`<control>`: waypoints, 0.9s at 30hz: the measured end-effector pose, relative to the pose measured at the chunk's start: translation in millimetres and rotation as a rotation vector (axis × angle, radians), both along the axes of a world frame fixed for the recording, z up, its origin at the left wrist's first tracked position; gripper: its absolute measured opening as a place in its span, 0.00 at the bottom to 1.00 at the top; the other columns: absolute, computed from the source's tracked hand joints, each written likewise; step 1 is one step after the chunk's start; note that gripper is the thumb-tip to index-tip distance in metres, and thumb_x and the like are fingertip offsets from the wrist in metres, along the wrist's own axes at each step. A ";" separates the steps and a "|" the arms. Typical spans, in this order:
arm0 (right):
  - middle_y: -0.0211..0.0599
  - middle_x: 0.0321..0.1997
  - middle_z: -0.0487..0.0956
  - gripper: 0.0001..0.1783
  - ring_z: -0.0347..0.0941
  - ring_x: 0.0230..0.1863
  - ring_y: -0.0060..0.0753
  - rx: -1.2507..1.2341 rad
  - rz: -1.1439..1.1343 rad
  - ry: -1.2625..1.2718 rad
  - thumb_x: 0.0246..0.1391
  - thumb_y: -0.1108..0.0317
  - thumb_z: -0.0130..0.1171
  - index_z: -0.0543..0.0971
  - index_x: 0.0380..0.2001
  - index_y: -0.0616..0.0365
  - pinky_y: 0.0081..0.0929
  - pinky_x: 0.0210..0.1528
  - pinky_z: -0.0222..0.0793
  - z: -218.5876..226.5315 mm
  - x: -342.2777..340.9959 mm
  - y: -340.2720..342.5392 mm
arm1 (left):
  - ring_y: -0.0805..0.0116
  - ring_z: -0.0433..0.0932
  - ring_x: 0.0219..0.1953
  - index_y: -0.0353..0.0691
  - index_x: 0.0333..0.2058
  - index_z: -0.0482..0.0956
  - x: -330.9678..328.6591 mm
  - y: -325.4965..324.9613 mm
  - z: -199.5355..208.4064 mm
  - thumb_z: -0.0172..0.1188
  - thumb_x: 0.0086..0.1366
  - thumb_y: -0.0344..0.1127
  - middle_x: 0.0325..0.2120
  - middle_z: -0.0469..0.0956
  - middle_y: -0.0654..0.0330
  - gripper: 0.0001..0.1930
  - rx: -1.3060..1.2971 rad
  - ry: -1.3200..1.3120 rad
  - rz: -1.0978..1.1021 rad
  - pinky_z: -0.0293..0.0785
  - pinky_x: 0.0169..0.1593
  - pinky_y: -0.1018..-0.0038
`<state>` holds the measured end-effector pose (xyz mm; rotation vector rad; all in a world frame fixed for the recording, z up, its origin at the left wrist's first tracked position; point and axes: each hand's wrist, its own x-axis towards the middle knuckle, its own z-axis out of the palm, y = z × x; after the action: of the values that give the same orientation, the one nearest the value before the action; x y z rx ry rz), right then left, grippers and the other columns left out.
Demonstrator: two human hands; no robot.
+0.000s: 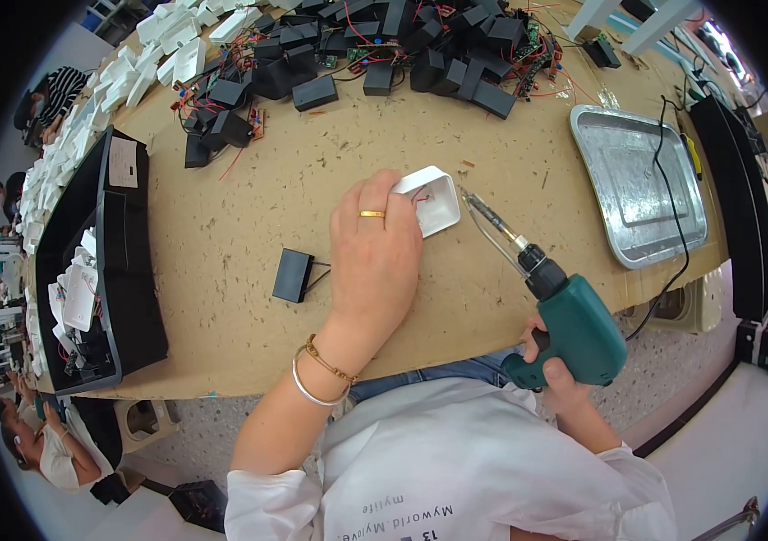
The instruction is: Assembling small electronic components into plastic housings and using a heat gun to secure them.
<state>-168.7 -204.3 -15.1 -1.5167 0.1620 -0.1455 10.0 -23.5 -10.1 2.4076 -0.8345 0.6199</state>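
My left hand (373, 248) is closed on a small white plastic housing (441, 206), its open side facing right. Inside the housing a bit of thin red wire shows; the rest is hidden by my fingers. Around the handle of a green pistol-shaped soldering gun (585, 329) my right hand (564, 380) is wrapped, partly covered by it. The gun's thin metal tip points up and left, just to the right of the housing, seemingly apart from it. A black rectangular box (293, 275) with dark leads lies left of my left wrist, its leads running toward my hand.
Black boxes with red wires and green boards (393, 54) are heaped at the far edge, white housings (167, 45) at far left. A black crate (140, 261) stands left, a metal tray (645, 194) right with a black cable (668, 180) across it. Other people sit beyond the left side.
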 end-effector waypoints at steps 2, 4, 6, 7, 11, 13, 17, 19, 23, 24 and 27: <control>0.39 0.38 0.72 0.32 0.69 0.31 0.25 0.032 -0.042 -0.017 0.49 0.51 0.60 0.69 0.47 0.69 0.26 0.37 0.65 6.1 5.3 5.1 | 0.52 0.69 0.44 0.33 0.32 0.68 -0.8 -0.3 0.3 0.56 0.52 0.25 0.44 0.68 0.51 0.09 0.002 -0.002 0.002 0.66 0.45 0.61; 0.39 0.37 0.72 0.31 0.69 0.31 0.26 0.063 -0.081 -0.036 0.49 0.51 0.60 0.70 0.46 0.68 0.27 0.37 0.65 7.3 7.4 6.5 | 0.52 0.69 0.44 0.33 0.32 0.68 -1.2 0.0 0.6 0.57 0.52 0.25 0.44 0.68 0.51 0.09 0.004 -0.005 0.007 0.66 0.45 0.60; 0.39 0.36 0.72 0.31 0.69 0.30 0.26 0.099 -0.090 -0.041 0.48 0.50 0.60 0.70 0.45 0.68 0.29 0.38 0.65 5.3 8.1 5.4 | 0.52 0.69 0.45 0.33 0.33 0.68 -0.6 -0.1 -0.1 0.58 0.52 0.26 0.44 0.68 0.51 0.10 0.011 -0.016 0.005 0.66 0.45 0.60; 0.39 0.36 0.72 0.31 0.69 0.30 0.26 0.098 -0.089 -0.044 0.48 0.50 0.60 0.70 0.45 0.68 0.29 0.38 0.65 5.9 9.0 5.7 | 0.52 0.68 0.45 0.33 0.33 0.68 0.3 -0.3 -0.1 0.60 0.51 0.27 0.45 0.68 0.51 0.12 0.019 -0.025 0.003 0.66 0.45 0.60; 0.39 0.37 0.72 0.31 0.69 0.30 0.26 0.091 -0.116 -0.031 0.48 0.51 0.60 0.70 0.45 0.68 0.28 0.37 0.66 7.5 13.2 7.3 | 0.50 0.67 0.48 0.36 0.39 0.69 -7.8 5.9 14.9 0.63 0.50 0.30 0.46 0.68 0.51 0.18 -0.047 0.021 -0.016 0.65 0.47 0.59; 0.39 0.37 0.72 0.30 0.69 0.30 0.26 0.110 -0.100 -0.048 0.48 0.51 0.60 0.70 0.45 0.68 0.28 0.37 0.66 9.4 11.9 7.5 | 0.50 0.70 0.46 0.39 0.46 0.67 -13.8 16.6 25.7 0.65 0.49 0.31 0.46 0.68 0.50 0.25 -0.008 -0.041 0.000 0.69 0.45 0.61; 0.41 0.38 0.72 0.32 0.69 0.30 0.26 0.161 -0.086 -0.004 0.47 0.52 0.61 0.69 0.46 0.68 0.27 0.36 0.66 12.5 13.7 8.0 | 0.60 0.75 0.28 0.38 0.53 0.63 -9.4 45.2 35.8 0.68 0.48 0.31 0.43 0.70 0.50 0.33 0.026 0.316 0.030 0.74 0.30 0.73; 0.42 0.39 0.72 0.32 0.69 0.29 0.26 0.184 -0.089 0.004 0.47 0.52 0.61 0.68 0.46 0.68 0.27 0.36 0.66 11.1 14.0 6.5 | 0.65 0.75 0.27 0.38 0.53 0.63 -2.7 68.9 51.0 0.68 0.48 0.31 0.41 0.71 0.52 0.33 -0.148 0.430 0.083 0.73 0.29 0.74; 0.43 0.37 0.72 0.32 0.68 0.26 0.26 0.295 -0.097 0.005 0.47 0.50 0.59 0.68 0.45 0.68 0.27 0.34 0.65 15.8 25.8 -4.1 | 0.81 0.71 0.24 0.38 0.52 0.64 11.9 138.3 130.2 0.65 0.54 0.32 0.33 0.74 0.61 0.27 -0.664 0.648 0.345 0.68 0.21 0.86; 0.44 0.37 0.72 0.32 0.68 0.24 0.26 0.345 -0.083 0.016 0.47 0.50 0.58 0.68 0.44 0.68 0.27 0.34 0.65 17.3 29.5 -5.8 | 0.82 0.70 0.24 0.37 0.52 0.64 12.9 165.9 147.2 0.63 0.56 0.36 0.33 0.74 0.61 0.27 -0.686 0.567 0.435 0.65 0.18 0.87; 0.45 0.36 0.72 0.30 0.67 0.22 0.26 0.501 -0.036 0.017 0.48 0.50 0.56 0.69 0.42 0.68 0.28 0.34 0.66 9.5 41.5 -12.1 | 0.79 0.71 0.25 0.34 0.52 0.63 23.9 260.1 174.5 0.62 0.57 0.43 0.32 0.73 0.59 0.29 -0.623 0.311 0.675 0.67 0.19 0.85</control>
<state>-127.2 -216.4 -5.6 -1.0162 0.2210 -0.1108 33.8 236.5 164.4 2.0687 0.3016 0.6013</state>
